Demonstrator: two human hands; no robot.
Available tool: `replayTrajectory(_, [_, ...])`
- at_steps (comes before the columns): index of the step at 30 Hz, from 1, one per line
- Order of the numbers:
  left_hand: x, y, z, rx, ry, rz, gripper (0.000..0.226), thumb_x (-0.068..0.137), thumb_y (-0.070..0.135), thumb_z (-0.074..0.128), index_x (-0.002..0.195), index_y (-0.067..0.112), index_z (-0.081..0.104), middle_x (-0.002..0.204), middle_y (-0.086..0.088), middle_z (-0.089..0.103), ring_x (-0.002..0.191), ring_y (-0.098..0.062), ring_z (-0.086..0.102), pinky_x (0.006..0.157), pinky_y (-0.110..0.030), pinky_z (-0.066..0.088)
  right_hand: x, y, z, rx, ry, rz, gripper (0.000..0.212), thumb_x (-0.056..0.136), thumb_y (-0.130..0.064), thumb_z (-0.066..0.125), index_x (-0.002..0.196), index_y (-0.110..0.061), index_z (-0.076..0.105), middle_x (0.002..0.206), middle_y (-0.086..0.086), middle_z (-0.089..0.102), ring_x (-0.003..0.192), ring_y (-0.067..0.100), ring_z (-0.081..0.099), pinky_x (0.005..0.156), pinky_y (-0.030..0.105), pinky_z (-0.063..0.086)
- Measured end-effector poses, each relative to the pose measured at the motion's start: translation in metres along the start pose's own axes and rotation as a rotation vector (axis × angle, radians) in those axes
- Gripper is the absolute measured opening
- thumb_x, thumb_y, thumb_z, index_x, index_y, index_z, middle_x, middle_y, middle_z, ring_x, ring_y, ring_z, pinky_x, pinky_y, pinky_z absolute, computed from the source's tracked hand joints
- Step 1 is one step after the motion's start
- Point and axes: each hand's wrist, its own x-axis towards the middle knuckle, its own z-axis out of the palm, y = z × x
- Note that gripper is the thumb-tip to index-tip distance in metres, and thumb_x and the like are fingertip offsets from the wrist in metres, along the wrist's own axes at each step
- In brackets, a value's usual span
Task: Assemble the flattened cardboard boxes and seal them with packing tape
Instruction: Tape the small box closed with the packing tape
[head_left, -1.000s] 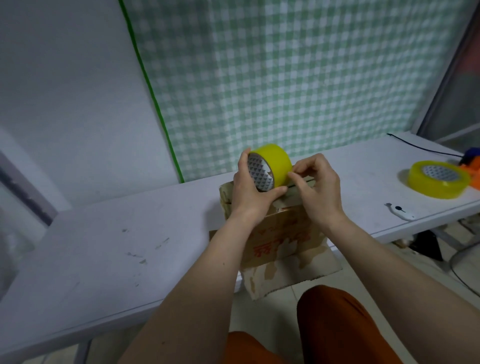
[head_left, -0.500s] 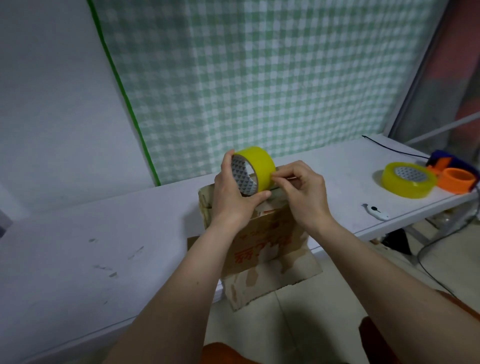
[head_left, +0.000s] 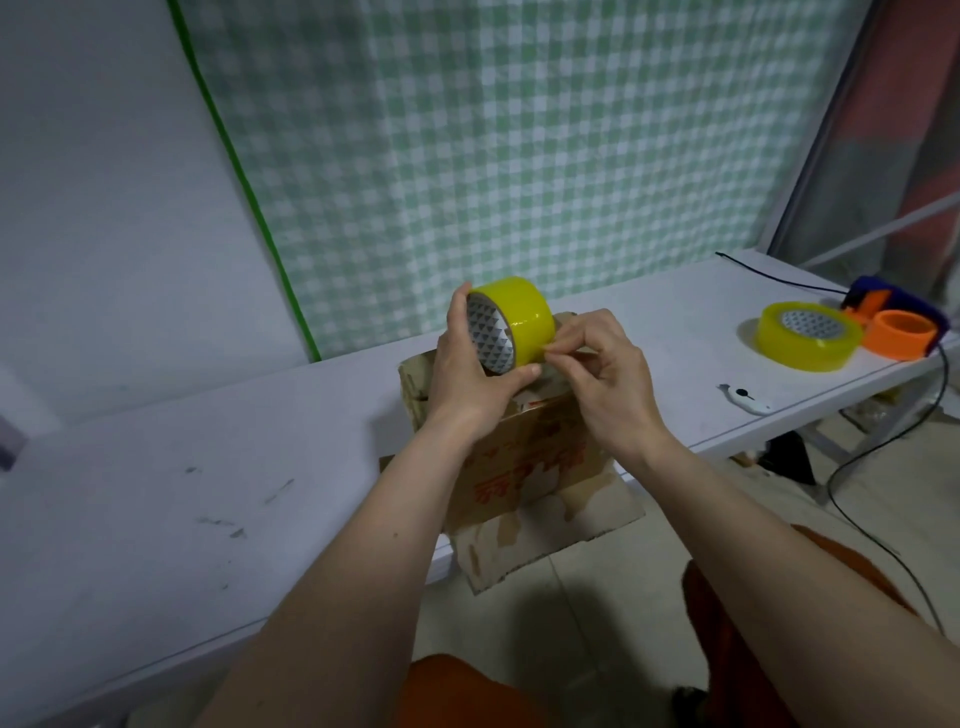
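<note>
Yellow tape roll (head_left: 511, 325) on edge, core facing left, in left hand's (head_left: 470, 374) grip, right hand (head_left: 605, 374) pinching its rim.

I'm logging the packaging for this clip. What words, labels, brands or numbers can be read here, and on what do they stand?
Red print on the front of the cardboard box: there, but seen upside down, blurred and partly hidden by the arms; not readable.
Core of the yellow tape roll held in the hands: a triangle pattern only, no text.
Core of the second tape roll on the table: the same pattern, no text.
Nothing else carries lettering.
</note>
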Motion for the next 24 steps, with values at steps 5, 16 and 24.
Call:
replayTrajectory(5, [-0.002,0.001,-0.009,-0.095,0.000,-0.076,0.109,0.073,0.035,0.083,0.150,0.043,0.005,0.153,-0.001,0.032,0.137,-0.020,0.035,0.110,-0.044,0.038,-0.009,-0.006,-0.008,0.036,-0.120,-0.018,0.013,0.085,0.008,0.062,0.075,-0.001,0.060,0.107,-0.005,0.051,0.103,0.003,0.054,0.085,0.023,0.050])
replayTrajectory(16, [-0.013,0.003,-0.026,-0.127,0.066,-0.104,0.106,0.066,0.038,0.087,0.148,0.039,0.018,0.150,0.004,0.037,0.132,-0.015,0.041,0.102,-0.027,0.040,0.007,-0.031,-0.012,0.099,-0.179,0.052,0.015,0.088,0.004,0.058,0.084,-0.008,0.065,0.121,0.006,0.053,0.104,-0.012,0.052,0.079,0.007,0.045])
replayTrajectory(24, [-0.015,0.024,-0.005,0.023,0.184,0.081,0.086,0.081,0.021,0.077,0.146,0.041,0.024,0.152,-0.001,0.029,0.139,-0.013,0.030,0.105,-0.020,0.027,0.027,-0.028,-0.019,0.348,-0.315,0.231,0.019,0.091,0.003,0.053,0.082,-0.014,0.055,0.118,0.006,0.062,0.094,0.011,0.062,0.085,0.036,0.047])
